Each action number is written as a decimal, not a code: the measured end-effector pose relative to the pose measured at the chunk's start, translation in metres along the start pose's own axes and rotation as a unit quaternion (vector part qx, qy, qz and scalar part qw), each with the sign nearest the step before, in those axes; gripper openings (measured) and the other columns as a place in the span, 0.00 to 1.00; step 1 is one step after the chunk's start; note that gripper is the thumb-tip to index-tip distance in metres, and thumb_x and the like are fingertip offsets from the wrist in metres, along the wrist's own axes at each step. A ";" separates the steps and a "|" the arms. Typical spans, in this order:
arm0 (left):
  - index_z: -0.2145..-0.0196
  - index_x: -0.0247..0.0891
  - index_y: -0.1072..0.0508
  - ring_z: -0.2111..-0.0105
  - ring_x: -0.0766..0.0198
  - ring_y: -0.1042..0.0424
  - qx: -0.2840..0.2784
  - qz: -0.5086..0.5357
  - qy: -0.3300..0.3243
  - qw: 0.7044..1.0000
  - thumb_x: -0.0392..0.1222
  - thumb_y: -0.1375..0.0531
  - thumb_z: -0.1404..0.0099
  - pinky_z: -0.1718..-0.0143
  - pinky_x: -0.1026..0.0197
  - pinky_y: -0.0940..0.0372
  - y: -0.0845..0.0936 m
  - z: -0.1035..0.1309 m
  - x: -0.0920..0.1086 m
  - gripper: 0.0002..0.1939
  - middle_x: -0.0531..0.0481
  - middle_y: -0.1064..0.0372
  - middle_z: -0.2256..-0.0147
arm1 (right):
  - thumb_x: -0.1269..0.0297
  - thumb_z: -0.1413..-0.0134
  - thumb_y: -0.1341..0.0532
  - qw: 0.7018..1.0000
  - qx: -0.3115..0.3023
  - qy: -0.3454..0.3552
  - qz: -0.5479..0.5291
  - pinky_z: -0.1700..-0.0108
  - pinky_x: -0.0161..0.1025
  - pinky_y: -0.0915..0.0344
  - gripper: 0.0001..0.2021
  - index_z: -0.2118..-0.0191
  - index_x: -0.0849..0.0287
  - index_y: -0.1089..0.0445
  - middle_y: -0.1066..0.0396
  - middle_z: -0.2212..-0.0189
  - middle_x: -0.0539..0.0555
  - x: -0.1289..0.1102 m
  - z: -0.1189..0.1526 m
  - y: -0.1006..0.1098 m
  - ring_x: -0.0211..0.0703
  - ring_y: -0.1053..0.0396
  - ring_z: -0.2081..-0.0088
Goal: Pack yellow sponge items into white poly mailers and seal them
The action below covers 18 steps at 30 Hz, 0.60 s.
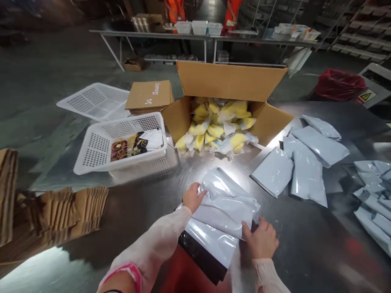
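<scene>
Lying on the metal table [137, 207], in front of the open cardboard box [230, 79]: a white plastic bag [224, 209], glossy, limp and creased, with bright streaks of reflected light and a crumpled right end. Beneath it, more flat white plastic [210, 240], smooth and shiny, with a broad black strip [200, 258] along the near side, all set slantwise. At the bag's left edge, the left grip [193, 198], thumb and fingers bent onto the plastic; impossible to tell whether closed on it or only pressing. At the right end, the right grip [263, 238], closed on the bag, thumb on top and fingers round the edge. Inside the cardboard box, flaps spread wide, a heap of yellow things [215, 130] in whitish wrapping, spilling out at the front onto the table. To the left, a white basket [94, 148] with holes in the walls, holding dark red, gold and black packets [122, 149] and some white papers [152, 138]. Behind that, a second basket [91, 97], also white, beside stacked flat cardboard [146, 95] bearing white handwriting. To the right, several pale grey parcels [275, 171], smooth and plump, some overlapping; farther right, another pile of parcels [377, 203], partly cut off.
</scene>
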<state>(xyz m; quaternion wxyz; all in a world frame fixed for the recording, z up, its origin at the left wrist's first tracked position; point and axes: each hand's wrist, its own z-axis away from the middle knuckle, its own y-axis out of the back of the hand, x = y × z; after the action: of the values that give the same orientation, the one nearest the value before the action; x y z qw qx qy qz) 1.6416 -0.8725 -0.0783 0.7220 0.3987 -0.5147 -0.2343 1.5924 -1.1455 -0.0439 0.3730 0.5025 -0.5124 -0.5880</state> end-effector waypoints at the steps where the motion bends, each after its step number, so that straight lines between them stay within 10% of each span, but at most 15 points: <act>1: 0.53 0.38 0.30 0.63 0.62 0.30 -0.012 -0.010 0.004 1.000 0.47 0.41 0.37 0.62 0.63 0.39 -0.004 -0.001 0.001 0.16 0.49 0.31 0.62 | 0.42 0.46 0.49 0.998 0.046 0.039 0.020 0.54 0.52 0.42 0.32 0.49 0.66 0.33 0.31 0.54 0.70 -0.008 0.000 0.000 0.62 0.36 0.51; 6: 0.45 0.36 0.36 0.57 0.57 0.30 -0.053 -0.060 0.032 0.996 0.50 0.44 0.35 0.59 0.60 0.38 -0.013 -0.005 0.005 0.23 0.42 0.32 0.55 | 0.54 0.38 0.56 0.978 -0.010 0.208 -0.024 0.42 0.62 0.55 0.24 0.42 0.58 0.38 0.45 0.39 0.63 -0.035 -0.016 -0.031 0.59 0.53 0.37; 11: 0.56 0.37 0.29 0.58 0.58 0.29 -0.067 -0.033 -0.006 0.997 0.43 0.44 0.35 0.59 0.61 0.38 -0.009 -0.008 -0.002 0.12 0.43 0.31 0.56 | 0.40 0.47 0.53 0.973 0.052 -0.027 -0.225 0.50 0.53 0.41 0.38 0.45 0.73 0.39 0.36 0.50 0.73 -0.021 -0.051 -0.045 0.59 0.38 0.49; 18: 0.68 0.35 0.29 0.73 0.65 0.31 -0.039 0.355 0.051 0.933 0.54 0.41 0.45 0.70 0.64 0.37 0.014 -0.011 -0.002 0.17 0.50 0.29 0.73 | 0.35 0.62 0.41 0.872 -0.122 -0.122 -0.458 0.70 0.40 0.36 0.27 0.77 0.59 0.33 0.35 0.82 0.50 -0.006 -0.076 -0.012 0.43 0.35 0.75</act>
<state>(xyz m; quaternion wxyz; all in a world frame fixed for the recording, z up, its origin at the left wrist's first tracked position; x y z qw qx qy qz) 1.6498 -0.8594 -0.0700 0.7983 0.1730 -0.5756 0.0375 1.6684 -1.1543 -0.0524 0.0544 0.5555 -0.1903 -0.8076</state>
